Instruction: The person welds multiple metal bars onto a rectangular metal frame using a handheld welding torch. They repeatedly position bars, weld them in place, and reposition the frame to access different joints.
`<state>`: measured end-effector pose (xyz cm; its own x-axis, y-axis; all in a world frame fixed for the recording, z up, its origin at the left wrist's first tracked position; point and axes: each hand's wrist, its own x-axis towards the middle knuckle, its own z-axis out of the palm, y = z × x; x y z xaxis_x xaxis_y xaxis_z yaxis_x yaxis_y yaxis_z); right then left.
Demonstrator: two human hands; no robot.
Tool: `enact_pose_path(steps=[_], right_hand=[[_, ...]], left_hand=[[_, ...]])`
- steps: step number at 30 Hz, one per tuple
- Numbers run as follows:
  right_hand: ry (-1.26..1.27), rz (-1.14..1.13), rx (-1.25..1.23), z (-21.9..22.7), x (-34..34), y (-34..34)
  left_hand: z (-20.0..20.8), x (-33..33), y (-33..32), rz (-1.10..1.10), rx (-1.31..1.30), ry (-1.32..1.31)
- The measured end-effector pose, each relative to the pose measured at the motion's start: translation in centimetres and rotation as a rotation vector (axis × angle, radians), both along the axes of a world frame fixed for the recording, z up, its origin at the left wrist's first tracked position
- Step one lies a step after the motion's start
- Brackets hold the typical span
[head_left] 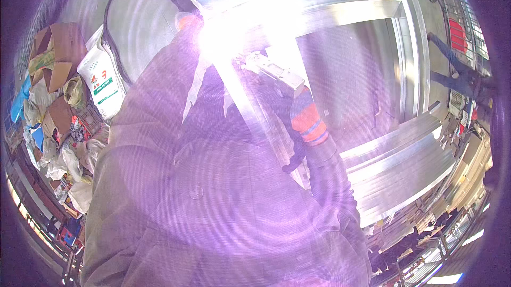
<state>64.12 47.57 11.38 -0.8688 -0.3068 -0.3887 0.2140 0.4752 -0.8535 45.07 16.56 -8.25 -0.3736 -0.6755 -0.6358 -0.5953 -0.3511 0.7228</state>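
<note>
A blinding white welding arc [250, 26] burns at the metal frame [356, 13] in front of me. My left hand [189, 21], in an orange-marked glove, is at the glare's left edge. A black cable [109, 15] loops to it, and the hand is closed on the cable's dark end, a welding torch whose tip is lost in the light. My right hand [285, 79] reaches in beside a slanting metal bar [245, 101], its orange cuff striped with blue. Next to that hand shows a pale, boxy shape [274, 71]; glare hides the fingers.
Left, on the floor, lie a white printed sack [104, 82], cardboard boxes [66, 47] and several plastic bags. Long silvery metal profiles [399, 167] lie at my right. Farther right a person in blue trousers [450, 55] is near a wire rack and a red item [458, 36].
</note>
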Motion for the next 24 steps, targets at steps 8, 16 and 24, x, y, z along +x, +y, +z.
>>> enact_pose_path(steps=[8,16,24], right_hand=[[0.009,-0.001,-0.018,-0.8,0.2,-0.4],[0.018,-0.013,-0.004,-1.7,0.8,0.2],[-0.003,-0.028,0.042,-2.8,2.2,1.9]], left_hand=[[-0.2,-0.3,0.0,-0.007,0.007,0.004],[-0.4,-0.1,-0.2,-0.014,0.005,0.011],[-0.4,-0.1,-0.2,-0.013,0.001,0.015]])
